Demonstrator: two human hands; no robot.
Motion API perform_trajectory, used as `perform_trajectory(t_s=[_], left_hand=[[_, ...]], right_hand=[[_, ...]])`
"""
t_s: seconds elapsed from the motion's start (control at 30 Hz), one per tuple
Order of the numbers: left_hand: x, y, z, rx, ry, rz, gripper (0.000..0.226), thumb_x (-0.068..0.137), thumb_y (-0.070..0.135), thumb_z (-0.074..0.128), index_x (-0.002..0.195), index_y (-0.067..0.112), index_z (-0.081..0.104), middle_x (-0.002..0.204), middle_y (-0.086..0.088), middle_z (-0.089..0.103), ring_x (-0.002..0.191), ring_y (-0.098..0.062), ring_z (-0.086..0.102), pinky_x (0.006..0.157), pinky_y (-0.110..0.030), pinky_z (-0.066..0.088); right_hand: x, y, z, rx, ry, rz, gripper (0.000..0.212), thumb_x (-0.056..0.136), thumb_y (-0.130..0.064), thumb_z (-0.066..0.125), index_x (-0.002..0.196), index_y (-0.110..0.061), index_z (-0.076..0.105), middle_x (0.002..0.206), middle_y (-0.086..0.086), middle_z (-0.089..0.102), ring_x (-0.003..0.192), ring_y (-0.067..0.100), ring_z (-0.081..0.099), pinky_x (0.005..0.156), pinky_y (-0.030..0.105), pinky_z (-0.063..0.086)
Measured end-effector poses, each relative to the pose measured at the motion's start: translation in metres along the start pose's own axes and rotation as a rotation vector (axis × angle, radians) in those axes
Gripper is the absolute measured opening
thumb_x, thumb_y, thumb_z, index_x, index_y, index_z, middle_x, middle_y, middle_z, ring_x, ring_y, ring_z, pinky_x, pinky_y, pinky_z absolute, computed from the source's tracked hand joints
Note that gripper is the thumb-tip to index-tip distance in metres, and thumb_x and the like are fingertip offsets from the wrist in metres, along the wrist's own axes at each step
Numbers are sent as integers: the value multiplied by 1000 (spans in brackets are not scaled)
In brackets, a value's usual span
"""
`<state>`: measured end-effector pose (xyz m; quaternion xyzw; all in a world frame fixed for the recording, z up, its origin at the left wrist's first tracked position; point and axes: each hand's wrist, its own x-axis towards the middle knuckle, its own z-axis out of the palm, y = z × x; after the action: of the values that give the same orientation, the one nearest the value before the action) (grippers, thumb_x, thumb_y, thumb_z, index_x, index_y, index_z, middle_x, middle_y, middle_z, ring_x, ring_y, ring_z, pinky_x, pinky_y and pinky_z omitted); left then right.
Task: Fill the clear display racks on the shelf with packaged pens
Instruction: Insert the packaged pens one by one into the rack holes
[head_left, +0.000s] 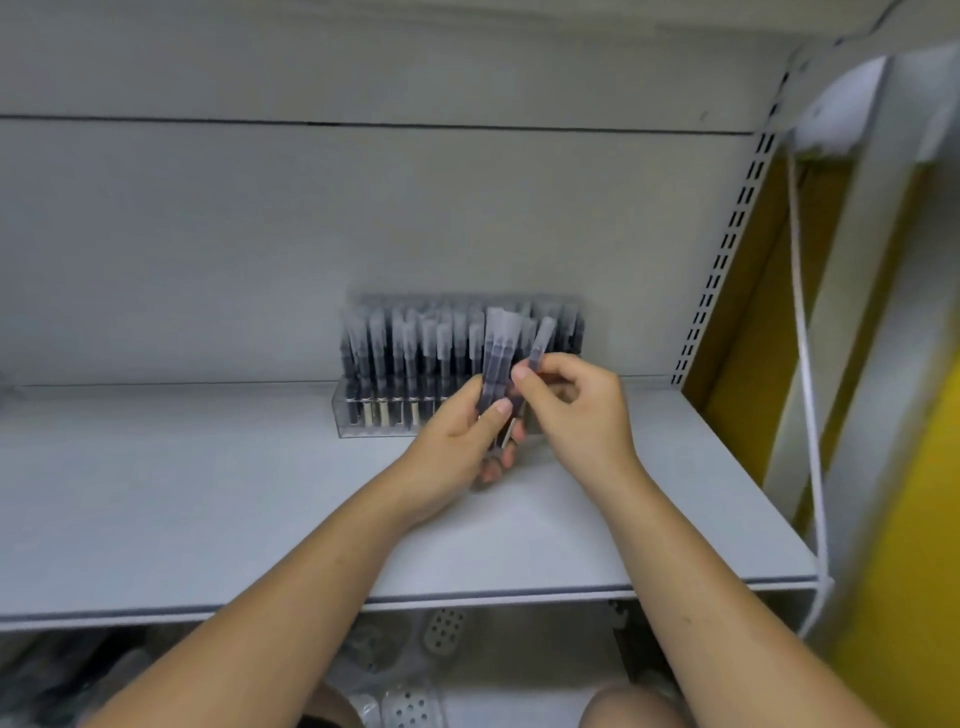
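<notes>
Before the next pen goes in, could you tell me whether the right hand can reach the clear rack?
Probably yes: the right hand, pinching one pen, is in front of the clear rack with nothing between; the bundle in the left hand sits aside.

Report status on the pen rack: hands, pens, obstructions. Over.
Left hand grips bundle of packaged pens. Right hand pinches single pen beside it. Clear rack on shelf, already packed with pens. Nothing between hands and rack.
</notes>
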<state>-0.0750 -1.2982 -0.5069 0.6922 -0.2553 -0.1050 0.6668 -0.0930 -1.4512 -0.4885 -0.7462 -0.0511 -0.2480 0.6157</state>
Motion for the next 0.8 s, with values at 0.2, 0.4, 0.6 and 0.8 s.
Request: perform_trajectory(t_s=[0.2,0.4,0.6,0.8], left_hand=[[2,-17,-6,-13,65,-52,16,113,19,41,122,14,52,84,-3,58,64,-17,45,50,-25,31],[3,-26,-9,-82,105,-55,21,113,16,39,127,15,55,82,1,51,63,-15,35,51,-25,25],[4,-30,-9,-105,105,-44,25,114,17,38,129,20,58,81,2,49,61,-14,31,51,-26,21],[7,-32,-10,-131,101,-44,25,113,17,39,128,20,59,79,2,49,60,-14,29,50,-26,20]], right_hand=[[16,4,-4,106,196,-47,19,105,-20,60,93,-9,71,80,4,73,59,15,64,60,29,54],[41,13,-10,16,353,-224,23,109,-21,48,119,-10,67,85,0,67,79,16,66,74,36,55],[53,40,-8,-78,384,-235,30,109,-24,49,130,-9,64,117,7,70,111,20,67,97,47,55],[60,50,1,-203,314,-301,20,107,-20,52,117,-12,67,111,6,68,104,14,66,91,28,53]])
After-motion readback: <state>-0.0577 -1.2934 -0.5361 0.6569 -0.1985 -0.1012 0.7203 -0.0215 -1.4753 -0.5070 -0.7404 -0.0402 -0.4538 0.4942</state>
